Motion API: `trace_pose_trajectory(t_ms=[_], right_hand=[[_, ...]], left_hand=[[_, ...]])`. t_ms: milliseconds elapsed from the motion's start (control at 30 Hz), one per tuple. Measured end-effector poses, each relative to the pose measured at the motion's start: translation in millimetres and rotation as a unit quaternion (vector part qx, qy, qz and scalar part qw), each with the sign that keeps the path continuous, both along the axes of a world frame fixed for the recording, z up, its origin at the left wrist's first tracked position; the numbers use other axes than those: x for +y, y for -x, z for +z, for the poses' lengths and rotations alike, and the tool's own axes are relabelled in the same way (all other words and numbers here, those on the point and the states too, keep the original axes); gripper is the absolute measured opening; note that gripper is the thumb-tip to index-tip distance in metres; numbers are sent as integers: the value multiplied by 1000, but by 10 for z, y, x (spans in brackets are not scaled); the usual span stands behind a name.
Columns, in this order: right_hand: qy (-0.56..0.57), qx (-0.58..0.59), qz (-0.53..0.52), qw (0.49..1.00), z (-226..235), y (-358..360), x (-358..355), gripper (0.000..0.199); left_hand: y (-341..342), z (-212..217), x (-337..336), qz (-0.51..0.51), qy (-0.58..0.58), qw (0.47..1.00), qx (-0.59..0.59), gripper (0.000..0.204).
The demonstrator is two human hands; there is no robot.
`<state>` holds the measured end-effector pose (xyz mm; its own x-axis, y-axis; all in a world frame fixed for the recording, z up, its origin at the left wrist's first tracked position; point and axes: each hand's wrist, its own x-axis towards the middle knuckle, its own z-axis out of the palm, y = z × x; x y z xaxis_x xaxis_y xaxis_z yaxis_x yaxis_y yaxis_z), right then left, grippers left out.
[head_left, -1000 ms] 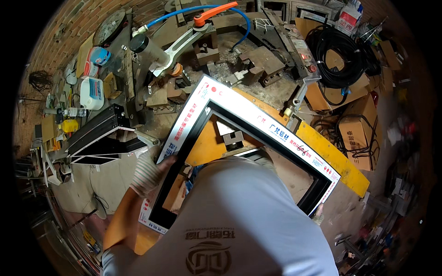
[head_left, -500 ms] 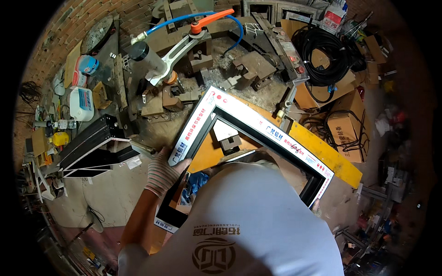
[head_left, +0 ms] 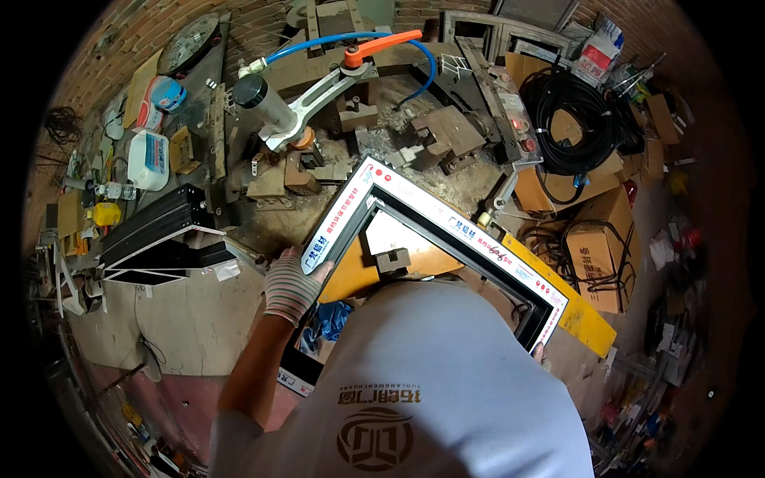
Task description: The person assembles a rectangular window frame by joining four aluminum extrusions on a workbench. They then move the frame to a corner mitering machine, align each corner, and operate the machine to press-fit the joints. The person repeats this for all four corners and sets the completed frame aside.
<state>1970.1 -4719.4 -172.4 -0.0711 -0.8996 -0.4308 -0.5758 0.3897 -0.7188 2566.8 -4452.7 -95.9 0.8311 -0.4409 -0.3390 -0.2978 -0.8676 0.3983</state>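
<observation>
A rectangular black metal window frame (head_left: 418,201), faced with white film printed in red and blue, slants across in front of my body. My left hand (head_left: 293,285), in a striped knitted glove, is closed round its left side, the thumb over the inner edge. At the frame's right end my right hand (head_left: 541,355) shows only in part, its fingers at the outer edge and the rest hidden by my shirt. The frame's far corner reaches over the machine bed, beside a metal clamp block (head_left: 303,174). My torso covers the frame's near side.
Beyond the frame stands a machine with an orange lever (head_left: 384,48), a blue hose (head_left: 434,72) and metal blocks. Black profiles (head_left: 155,223) lie at the left, near a white jug (head_left: 148,159). A yellow bar (head_left: 588,328), coiled black hose (head_left: 550,143) and cardboard box (head_left: 598,259) are at right.
The view has shifted slightly, so the machine sits lower and further right in it. Against the machine, the frame has moved a little to the left. Both hands stay on it.
</observation>
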Motion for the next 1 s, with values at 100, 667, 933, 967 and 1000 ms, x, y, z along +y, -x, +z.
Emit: trace_pose_trajectory(t_ms=[100, 667, 933, 967, 1000], right_hand=[[-16, 30, 46, 998, 388, -446, -134, 63], [-96, 167, 203, 960, 325, -643, -1857, 66], [-83, 80, 142, 983, 35, -797, -2487, 57], [-89, 85, 143, 982, 113, -848, -2445, 58], [-80, 92, 143, 982, 109, -843, -2428, 58]], left_hand=[[17, 6, -99, -9, -14, 999, -29, 58], [654, -375, -97, -6, -44, 984, -174, 111], [945, -364, 130, 88, -205, 965, -139, 140], [947, -391, 141, 83, -214, 961, -154, 142], [943, -390, 160, 83, -225, 960, -145, 142]])
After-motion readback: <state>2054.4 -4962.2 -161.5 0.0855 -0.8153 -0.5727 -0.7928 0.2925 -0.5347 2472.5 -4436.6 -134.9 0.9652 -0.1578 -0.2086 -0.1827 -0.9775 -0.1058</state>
